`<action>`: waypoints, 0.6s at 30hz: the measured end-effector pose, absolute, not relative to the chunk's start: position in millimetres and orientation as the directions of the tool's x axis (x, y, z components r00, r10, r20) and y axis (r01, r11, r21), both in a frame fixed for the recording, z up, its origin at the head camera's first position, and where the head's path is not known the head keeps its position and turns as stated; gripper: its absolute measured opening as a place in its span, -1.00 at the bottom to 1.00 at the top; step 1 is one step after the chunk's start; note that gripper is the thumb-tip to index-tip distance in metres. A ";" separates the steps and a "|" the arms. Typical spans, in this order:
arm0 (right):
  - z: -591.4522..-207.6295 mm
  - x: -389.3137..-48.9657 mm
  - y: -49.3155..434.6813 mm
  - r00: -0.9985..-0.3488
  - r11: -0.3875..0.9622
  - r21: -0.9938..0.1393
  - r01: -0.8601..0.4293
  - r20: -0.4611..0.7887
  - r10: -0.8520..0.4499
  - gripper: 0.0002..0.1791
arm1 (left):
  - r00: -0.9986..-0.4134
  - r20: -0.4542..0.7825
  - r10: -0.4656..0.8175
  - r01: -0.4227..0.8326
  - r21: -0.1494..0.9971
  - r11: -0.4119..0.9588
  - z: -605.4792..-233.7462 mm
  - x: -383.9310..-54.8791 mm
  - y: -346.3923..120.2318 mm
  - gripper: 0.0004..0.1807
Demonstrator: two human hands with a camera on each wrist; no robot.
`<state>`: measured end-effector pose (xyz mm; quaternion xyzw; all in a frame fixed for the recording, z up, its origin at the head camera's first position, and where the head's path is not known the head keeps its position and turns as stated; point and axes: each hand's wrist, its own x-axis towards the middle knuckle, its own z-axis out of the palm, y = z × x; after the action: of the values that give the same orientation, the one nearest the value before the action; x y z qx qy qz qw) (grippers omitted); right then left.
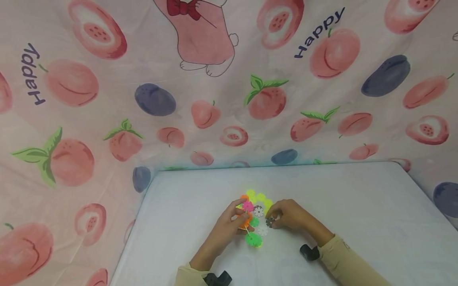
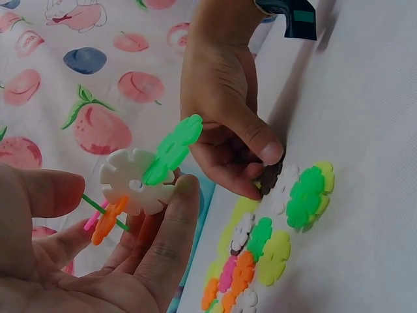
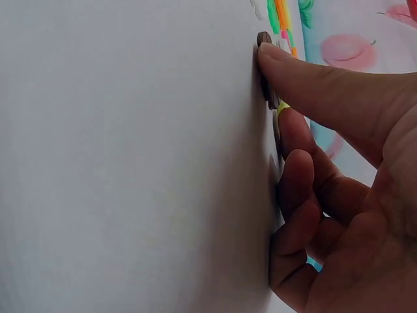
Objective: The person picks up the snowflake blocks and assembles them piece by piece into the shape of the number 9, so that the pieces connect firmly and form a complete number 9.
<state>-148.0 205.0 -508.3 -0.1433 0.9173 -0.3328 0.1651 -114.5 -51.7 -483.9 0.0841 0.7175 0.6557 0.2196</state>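
Observation:
My left hand [image 1: 226, 222] grips a small build of notched plastic flower discs, raised above the table. In the left wrist view, a white disc [image 2: 117, 173] forms its middle, with a green disc [image 2: 174, 150] and an orange disc [image 2: 107, 222] slotted into it at angles. Edges of a pink disc and another green one show between thumb and fingers. Down at the tabletop, my right hand [image 1: 289, 214] pinches a dark brown disc [image 2: 270, 177] between thumb and fingertips, at the side of the loose discs.
Several loose discs lie close together on the white table [image 1: 179, 222], among them a green disc [image 1: 253, 239], a white disc [image 1: 262, 230] and yellow discs [image 1: 260, 198]. A fruit-patterned cloth [image 1: 222, 99] hangs behind the table's back edge.

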 end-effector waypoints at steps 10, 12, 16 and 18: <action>-511.0 -150.5 206.5 -0.902 0.730 -0.654 -0.200 -0.168 -0.398 -0.71 | -0.888 -0.215 0.406 -0.182 0.976 0.118 -484.4 -114.9 -52.0 -0.44; -511.5 -151.2 206.8 -0.901 0.721 -0.665 -0.192 -0.171 -0.398 -0.72 | -0.886 -0.216 0.410 -0.186 0.976 0.113 -484.7 -115.0 -52.3 -0.43; -511.2 -151.4 207.7 -0.900 0.706 -0.684 -0.183 -0.172 -0.401 -0.75 | -0.881 -0.220 0.418 -0.195 0.975 0.103 -485.0 -115.1 -52.9 -0.44; -510.9 -151.7 208.7 -0.899 0.698 -0.690 -0.190 -0.165 -0.407 -0.78 | -0.879 -0.221 0.422 -0.198 0.975 0.098 -485.1 -115.1 -53.1 -0.46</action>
<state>-151.7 208.7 -510.9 -0.1642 0.9085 -0.3521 0.1542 -115.1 -53.1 -485.1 0.0796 0.7037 0.6667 0.2325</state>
